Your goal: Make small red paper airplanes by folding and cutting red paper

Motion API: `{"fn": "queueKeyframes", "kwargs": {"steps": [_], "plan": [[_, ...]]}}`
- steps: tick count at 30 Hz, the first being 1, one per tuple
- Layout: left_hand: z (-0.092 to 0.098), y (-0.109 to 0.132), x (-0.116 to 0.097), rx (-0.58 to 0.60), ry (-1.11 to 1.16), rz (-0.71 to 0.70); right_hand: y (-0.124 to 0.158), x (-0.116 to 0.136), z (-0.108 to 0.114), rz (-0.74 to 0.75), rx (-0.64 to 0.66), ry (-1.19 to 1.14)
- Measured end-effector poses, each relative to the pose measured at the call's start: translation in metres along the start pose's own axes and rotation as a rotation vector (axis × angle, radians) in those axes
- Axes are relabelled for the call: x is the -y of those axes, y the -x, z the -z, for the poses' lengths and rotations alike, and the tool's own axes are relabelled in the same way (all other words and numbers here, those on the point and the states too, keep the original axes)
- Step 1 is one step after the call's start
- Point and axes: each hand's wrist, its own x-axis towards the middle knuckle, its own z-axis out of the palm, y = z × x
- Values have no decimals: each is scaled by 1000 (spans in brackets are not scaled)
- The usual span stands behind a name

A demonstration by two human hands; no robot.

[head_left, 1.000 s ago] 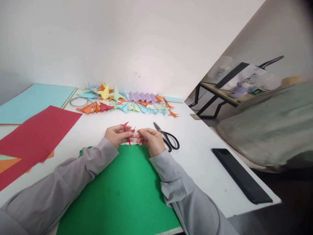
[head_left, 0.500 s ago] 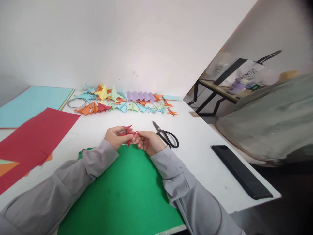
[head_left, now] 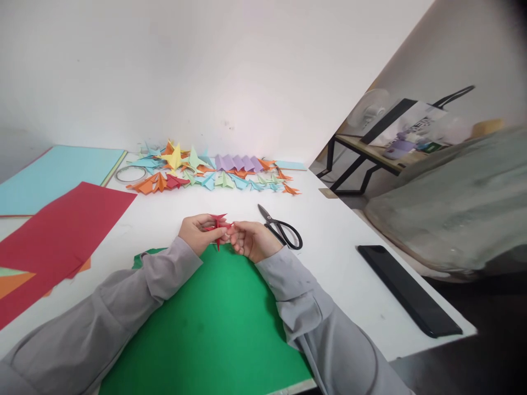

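Between my two hands is a small red folded-paper figure [head_left: 218,221] with pointed ends, held above the far edge of a green sheet [head_left: 201,323]. My left hand [head_left: 198,232] pinches its body between thumb and fingers. At its right-hand tip, my right hand [head_left: 251,239] pinches a red point with thumb and forefinger, the other fingers curled. Part of the figure is hidden behind my fingers. Black-handled scissors [head_left: 284,229] lie just to the right of my right hand.
Along the wall sit many folded-paper figures [head_left: 224,180] in several colours. Red sheets [head_left: 78,225] and blue sheets [head_left: 78,170] lie at left, near a wire ring [head_left: 130,174]. A black phone [head_left: 407,288] rests by the table's right edge. Beyond stands a low table [head_left: 366,152] with a bag.
Both hands still grip the red paper figure, with little change in their pose. The whole view has shifted very slightly.
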Motion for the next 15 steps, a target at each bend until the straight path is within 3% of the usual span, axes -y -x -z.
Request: {"fn": "queueKeyframes", "kwargs": {"steps": [15], "plan": [[2,-2,2,7,-1,-13,-1,-2,0,120,-6,-69]]}}
